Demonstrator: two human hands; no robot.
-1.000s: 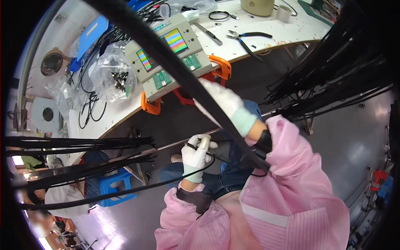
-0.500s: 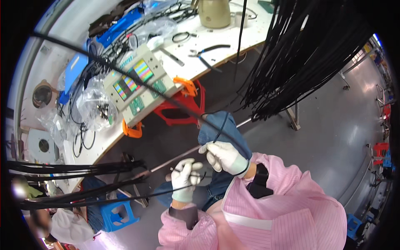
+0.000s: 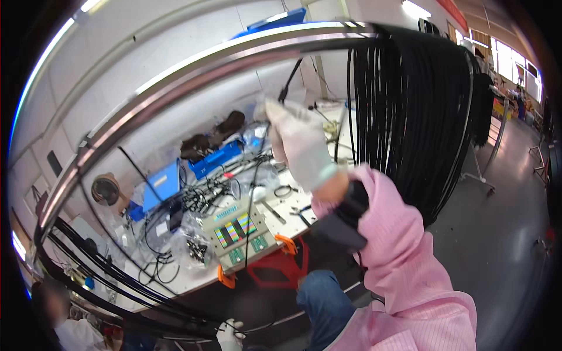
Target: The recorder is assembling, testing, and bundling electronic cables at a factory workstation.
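Observation:
My right hand [image 3: 298,140], in a white glove, is raised in front of the bench and smeared by motion. Its fingers are closed on a black cable [image 3: 285,93], whose thicker end part shows just above the fingertips; a thin length hangs down below. Low at the bottom edge, my left hand [image 3: 229,336], gloved too, has curled fingers with a thin dark cable [image 3: 257,329] running out of them. Black cables [image 3: 170,310] hanging at the left pass close by that hand. Most of the left forearm is out of view.
A metal rail [image 3: 193,67] arches overhead, with a thick curtain of black cables [image 3: 410,117] at its right. On the white bench [image 3: 193,281] stand a tester with coloured screens [image 3: 234,228], a bag of connectors [image 3: 196,248] and blue trays [image 3: 162,184]. A person [image 3: 82,334] sits lower left.
The view has tilted up toward the rail. My right hand has risen from my lap to above the bench with the cable, while my left hand stays low, now at the bottom edge.

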